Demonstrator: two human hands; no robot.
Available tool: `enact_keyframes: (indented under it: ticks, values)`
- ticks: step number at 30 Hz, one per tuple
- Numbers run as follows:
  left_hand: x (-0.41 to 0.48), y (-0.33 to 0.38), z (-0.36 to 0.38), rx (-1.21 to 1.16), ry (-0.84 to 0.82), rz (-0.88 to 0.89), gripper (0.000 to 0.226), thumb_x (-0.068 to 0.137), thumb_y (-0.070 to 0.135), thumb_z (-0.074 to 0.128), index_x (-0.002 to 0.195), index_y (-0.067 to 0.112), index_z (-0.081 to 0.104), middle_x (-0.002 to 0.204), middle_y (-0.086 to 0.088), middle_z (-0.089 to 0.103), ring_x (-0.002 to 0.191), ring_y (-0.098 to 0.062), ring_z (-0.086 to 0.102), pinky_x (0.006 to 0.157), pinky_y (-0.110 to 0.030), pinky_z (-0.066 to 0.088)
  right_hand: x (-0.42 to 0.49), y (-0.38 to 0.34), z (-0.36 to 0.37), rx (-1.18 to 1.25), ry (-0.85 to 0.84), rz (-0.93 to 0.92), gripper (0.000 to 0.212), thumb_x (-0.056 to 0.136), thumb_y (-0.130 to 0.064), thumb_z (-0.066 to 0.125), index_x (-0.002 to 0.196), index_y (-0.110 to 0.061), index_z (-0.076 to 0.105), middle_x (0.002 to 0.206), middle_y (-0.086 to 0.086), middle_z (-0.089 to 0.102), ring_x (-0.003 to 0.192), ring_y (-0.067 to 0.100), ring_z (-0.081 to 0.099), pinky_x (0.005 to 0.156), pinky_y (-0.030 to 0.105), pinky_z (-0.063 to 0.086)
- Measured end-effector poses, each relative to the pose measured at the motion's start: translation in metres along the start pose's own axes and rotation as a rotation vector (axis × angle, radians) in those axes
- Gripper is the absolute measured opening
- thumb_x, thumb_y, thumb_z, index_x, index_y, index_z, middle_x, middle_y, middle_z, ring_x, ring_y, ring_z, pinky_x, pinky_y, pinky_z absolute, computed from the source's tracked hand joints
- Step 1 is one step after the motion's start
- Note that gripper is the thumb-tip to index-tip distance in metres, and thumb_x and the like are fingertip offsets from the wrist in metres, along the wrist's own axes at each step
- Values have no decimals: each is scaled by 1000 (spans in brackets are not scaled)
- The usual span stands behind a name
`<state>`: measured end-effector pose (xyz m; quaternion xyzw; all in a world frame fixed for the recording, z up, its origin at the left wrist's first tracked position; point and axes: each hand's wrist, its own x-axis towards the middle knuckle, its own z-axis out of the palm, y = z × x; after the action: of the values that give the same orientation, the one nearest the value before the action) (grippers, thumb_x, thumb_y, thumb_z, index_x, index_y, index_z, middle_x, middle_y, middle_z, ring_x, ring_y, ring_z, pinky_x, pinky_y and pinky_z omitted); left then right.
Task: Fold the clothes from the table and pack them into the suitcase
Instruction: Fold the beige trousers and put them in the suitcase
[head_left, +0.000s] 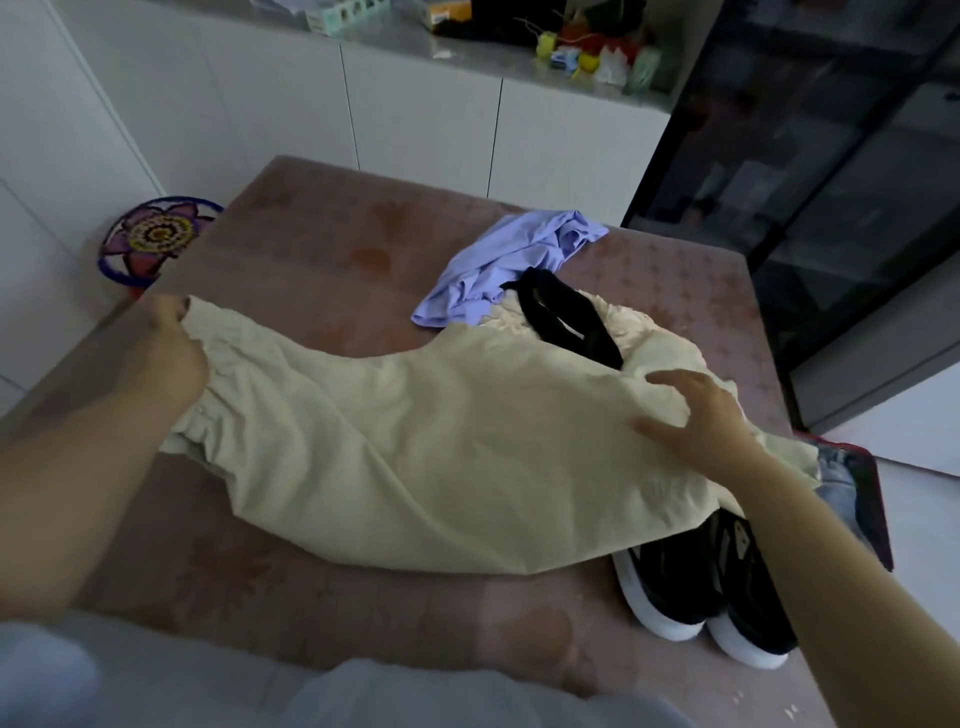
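A: Far L?
B: Round flower-patterned disc (156, 239) w/ blue rim, off the table (311, 249), partly behind its L corner. Table has a pinkish cover.

A: L hand?
B: Left hand (171, 353) grips the gathered, elastic-looking end of the cream garment (415, 457), near the table's L edge. Fingers are tucked under the cloth; only the thumb side and the back of the hand show.

A: And the garment itself?
B: Stretched L to R across the middle of the table, mostly flat w/ a few creases, bunched up at its far R end.

A: Behind it?
B: Lilac garment (519, 265), crumpled, toward the back of the table, touching the cream one's far edge. Just R of that, a black garment (566, 322) lies on top of the bunched cream cloth.

A: R hand?
B: Right hand (706, 415) rests on top of the cream cloth near its R end, fingers spread wide and a bit bent, thumb out to the L.

A: Anything nearer the front?
B: Pair of black shoes (701, 587) w/ white soles, side by side, toes toward the front edge, backs hidden under the cream hem and the R forearm.

A: Far R?
B: Denim piece (836, 483) at the table's R edge, beside a red-edged thing (872, 493). Can't tell if that's the suitcase.
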<state>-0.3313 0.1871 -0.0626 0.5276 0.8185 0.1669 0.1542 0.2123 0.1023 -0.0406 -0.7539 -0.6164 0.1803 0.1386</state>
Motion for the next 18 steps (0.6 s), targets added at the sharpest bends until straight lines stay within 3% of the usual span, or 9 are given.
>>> enact_keyframes:
  ticks: [2,5,7,10,12,15,18]
  values:
    - [-11,34,28,81,-21,13,52,93,12,49,139,13,24,139,-29,33,123,-47,37,100,-51,31,-27,20,-8,56,67,90,61,70,-44,77,124,-24,57,130,6,53,119,30,48,103,51,35]
    - [-17,52,62,307,-114,153,72,89,28,56,147,23,12,153,-21,14,141,-36,11,114,-52,2,-57,54,-11,66,63,199,77,59,-68,66,126,-32,53,134,5,51,122,32,48,103,56,34]
    - [-28,75,78,346,-206,253,79,88,32,57,149,27,7,154,-14,17,142,-30,11,114,-50,1,-69,78,-6,34,-19,232,86,54,-87,59,128,-44,47,140,-2,46,129,29,43,106,55,31]
    - [-64,126,109,294,-295,514,79,89,32,56,150,27,6,154,-6,21,141,-26,18,114,-44,5,-78,88,8,-111,-110,272,103,50,-92,44,136,-36,44,145,-3,42,134,26,35,110,49,22]
    - [-90,161,120,257,-394,685,76,91,32,55,149,25,8,150,-6,28,138,-24,23,114,-40,8,-79,86,14,-101,-65,303,90,67,-79,53,140,-28,40,146,2,41,134,29,35,110,49,23]
    - [-132,210,136,193,-476,904,70,93,33,51,149,24,10,148,-4,31,137,-21,25,113,-38,7,-74,97,20,-45,121,403,75,84,-29,66,146,-15,27,147,19,34,132,40,34,107,51,29]
    - [-162,252,146,140,-480,1018,65,94,31,50,148,25,15,148,-2,32,136,-20,27,111,-35,9,-66,107,18,-107,98,543,81,84,-23,63,149,-15,17,151,19,25,133,42,29,109,49,23]
